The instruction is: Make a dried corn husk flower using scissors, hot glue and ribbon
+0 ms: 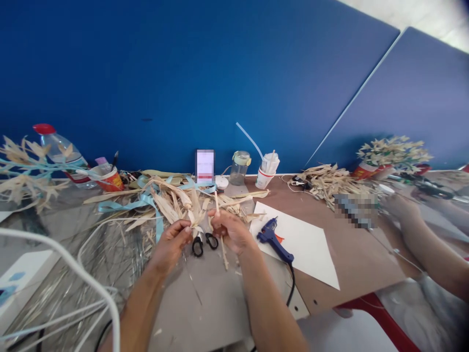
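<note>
My left hand (169, 248) is closed, pinching the base of a pale corn husk flower (196, 221) whose petals point up and outward. A thin wire (194, 283) runs down below that hand; whether it joins the flower I cannot tell. Close on the right, my right hand (234, 231) is closed around a thin pale stick (224, 254) held almost upright, its fingertips beside the petals. Black-handled scissors (198, 247) lie on the table between my hands, their blades hidden. Dried corn husks (168, 205) are heaped just behind, with light blue ribbon (146, 201) among them.
A blue glue gun (274, 238) rests on white paper (318, 254) at right. Thin wires (120, 259) spread at left near a white cable (73, 264). A phone (205, 167), a bottle (240, 168) and a paper cup (264, 178) line the blue partition. Another person's arm (421, 239) reaches in at right.
</note>
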A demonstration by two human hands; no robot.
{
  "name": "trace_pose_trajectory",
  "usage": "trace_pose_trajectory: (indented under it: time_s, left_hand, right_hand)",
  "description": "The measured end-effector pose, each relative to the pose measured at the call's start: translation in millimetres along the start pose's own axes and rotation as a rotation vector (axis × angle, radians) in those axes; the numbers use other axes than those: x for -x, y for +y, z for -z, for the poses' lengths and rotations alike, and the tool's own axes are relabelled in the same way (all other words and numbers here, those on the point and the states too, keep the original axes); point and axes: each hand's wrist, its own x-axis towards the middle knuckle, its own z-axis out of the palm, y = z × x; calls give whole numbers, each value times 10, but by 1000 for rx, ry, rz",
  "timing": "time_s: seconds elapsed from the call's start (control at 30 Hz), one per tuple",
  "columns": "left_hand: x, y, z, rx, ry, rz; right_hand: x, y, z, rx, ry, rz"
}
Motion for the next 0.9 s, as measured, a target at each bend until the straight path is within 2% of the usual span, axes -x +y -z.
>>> trace_pose_trajectory:
  time_s: [0.2, 0.37, 0.47, 0.67, 0.9]
  left_hand:
    - [-3, -52, -81, 12, -4, 43]
    - [27, -44, -113, 58, -27, 85]
    - [29, -21, -118, 139, 5, 76]
    - [-13, 5, -86, 255, 116, 47]
    - [8, 4, -114, 181, 90, 146]
  right_hand:
    - [2, 113, -154, -26, -63, -23]
    - [-20, 113, -131, -23, -17, -13]
    - [-43, 121, -106, -11, 35, 9]
    - [-40, 150, -113, 138, 55, -41]
    - [-36, 208, -139, 268, 53, -125]
